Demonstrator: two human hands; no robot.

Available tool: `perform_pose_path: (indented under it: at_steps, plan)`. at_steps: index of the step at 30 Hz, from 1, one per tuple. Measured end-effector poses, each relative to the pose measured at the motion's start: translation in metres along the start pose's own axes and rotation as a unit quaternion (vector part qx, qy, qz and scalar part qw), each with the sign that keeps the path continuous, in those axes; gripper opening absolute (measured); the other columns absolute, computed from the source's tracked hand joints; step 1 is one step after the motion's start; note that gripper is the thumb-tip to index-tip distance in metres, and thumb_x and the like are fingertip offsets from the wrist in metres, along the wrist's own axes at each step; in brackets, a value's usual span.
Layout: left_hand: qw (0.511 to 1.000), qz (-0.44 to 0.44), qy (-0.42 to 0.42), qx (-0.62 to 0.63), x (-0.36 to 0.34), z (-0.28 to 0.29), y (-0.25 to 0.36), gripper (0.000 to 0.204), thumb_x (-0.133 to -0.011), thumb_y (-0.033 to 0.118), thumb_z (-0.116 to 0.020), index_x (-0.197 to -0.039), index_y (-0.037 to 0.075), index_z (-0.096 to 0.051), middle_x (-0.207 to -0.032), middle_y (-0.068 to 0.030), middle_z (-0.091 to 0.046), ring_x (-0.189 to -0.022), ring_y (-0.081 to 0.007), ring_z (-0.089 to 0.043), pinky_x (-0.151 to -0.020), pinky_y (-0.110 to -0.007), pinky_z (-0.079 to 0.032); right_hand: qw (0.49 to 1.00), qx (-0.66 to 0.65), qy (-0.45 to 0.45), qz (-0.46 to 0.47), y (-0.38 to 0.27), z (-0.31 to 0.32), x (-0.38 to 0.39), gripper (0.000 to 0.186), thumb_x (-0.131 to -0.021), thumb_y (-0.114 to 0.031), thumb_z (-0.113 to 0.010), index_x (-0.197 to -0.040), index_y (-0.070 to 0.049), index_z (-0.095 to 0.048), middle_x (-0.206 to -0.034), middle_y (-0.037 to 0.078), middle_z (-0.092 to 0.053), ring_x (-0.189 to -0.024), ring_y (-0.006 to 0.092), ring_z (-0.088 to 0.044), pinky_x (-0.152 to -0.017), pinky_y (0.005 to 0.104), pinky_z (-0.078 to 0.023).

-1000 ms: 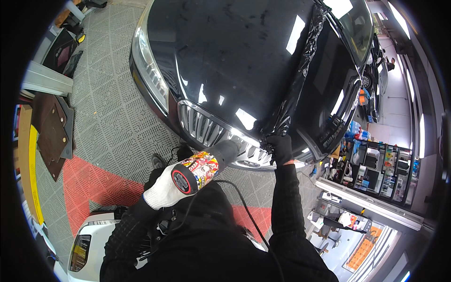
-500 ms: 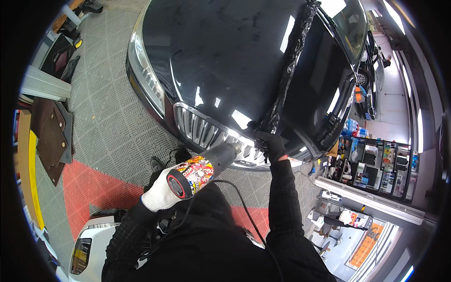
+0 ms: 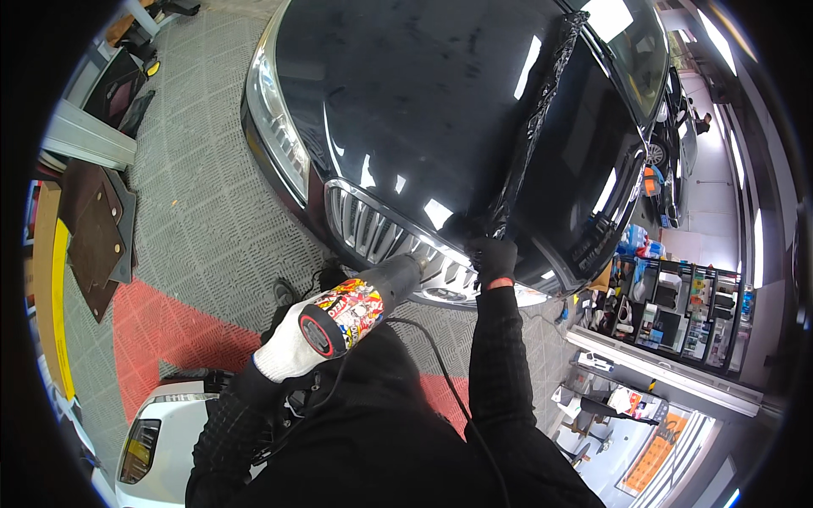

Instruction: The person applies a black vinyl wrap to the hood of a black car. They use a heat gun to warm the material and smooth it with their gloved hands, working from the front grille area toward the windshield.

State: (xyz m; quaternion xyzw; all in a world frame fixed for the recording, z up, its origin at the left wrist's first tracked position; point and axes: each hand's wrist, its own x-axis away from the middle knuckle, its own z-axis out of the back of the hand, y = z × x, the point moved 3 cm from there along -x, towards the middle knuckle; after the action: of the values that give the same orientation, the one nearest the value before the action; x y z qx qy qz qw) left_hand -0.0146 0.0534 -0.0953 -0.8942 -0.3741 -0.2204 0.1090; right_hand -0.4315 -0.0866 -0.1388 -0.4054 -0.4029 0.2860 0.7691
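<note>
My left hand, in a white glove, grips a cylindrical heat gun with a colourful sticker-covered body and a dark cable; its nozzle points toward the chrome grille of a black car. My right hand, in a black glove, is closed on the lower end of a long, crumpled strip of black film at the front edge of the hood. Its fingertips are partly hidden against the dark film and paint.
A white vehicle is low behind me. Mats and boards line the left side. A rack of supplies stands at the right, beyond it another black car and what looks like a person. The floor is grey-and-red grid tiling.
My right hand has shifted slightly left and up along the hood's front edge. The heat gun has moved very little, and the view has wobbled slightly.
</note>
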Motion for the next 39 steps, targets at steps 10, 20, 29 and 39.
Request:
perform_pose_path:
  at_steps: [10, 20, 29, 39]
  plan:
    - [0.990, -0.042, -0.006, -0.131, -0.006, 0.005, 0.000, 0.045, -0.109, 0.009, -0.057, -0.151, -0.003, -0.050, -0.146, -0.0140, -0.065, -0.129, -0.0234, -0.067, -0.109, -0.039, -0.058, 0.976, 0.141, -0.129, 0.107, -0.008, 0.015, 0.007, 0.012, -0.085, -0.003, -0.074, -0.087, 0.006, -0.082, -0.081, 0.010, -0.079, -0.072, 0.0164, -0.074, -0.068, 0.0298, -0.057]
    - [0.944, -0.111, -0.064, -0.304, -0.011, -0.001, 0.008, 0.058, -0.099, -0.005, -0.068, -0.154, -0.003, -0.048, -0.145, -0.0136, -0.064, -0.129, -0.0211, -0.066, -0.111, -0.038, -0.057, 0.975, 0.080, -0.198, 0.061, -0.023, 0.016, 0.020, 0.013, -0.086, -0.005, -0.072, -0.085, 0.005, -0.081, -0.074, 0.008, -0.075, -0.067, 0.0143, -0.071, -0.063, 0.0281, -0.054]
    - [0.997, -0.016, -0.020, -0.071, -0.012, -0.004, 0.014, 0.040, -0.110, 0.013, -0.054, -0.148, -0.002, -0.053, -0.142, -0.0147, -0.065, -0.126, -0.0248, -0.068, -0.104, -0.040, -0.060, 0.980, -0.079, -0.182, -0.029, -0.034, 0.016, 0.012, 0.019, -0.087, -0.004, -0.077, -0.105, 0.000, -0.072, -0.086, 0.009, -0.073, -0.069, 0.0189, -0.071, -0.060, 0.0310, -0.055]
    - [0.940, -0.125, -0.050, -0.314, -0.010, -0.004, 0.019, 0.043, -0.107, 0.007, -0.059, -0.149, -0.002, -0.052, -0.142, -0.0147, -0.066, -0.127, -0.0233, -0.068, -0.106, -0.040, -0.060, 0.988, 0.115, -0.095, -0.037, -0.057, 0.000, -0.024, 0.022, -0.087, -0.009, -0.079, -0.104, 0.005, -0.075, -0.085, 0.017, -0.076, -0.075, 0.0268, -0.076, -0.069, 0.0376, -0.061]
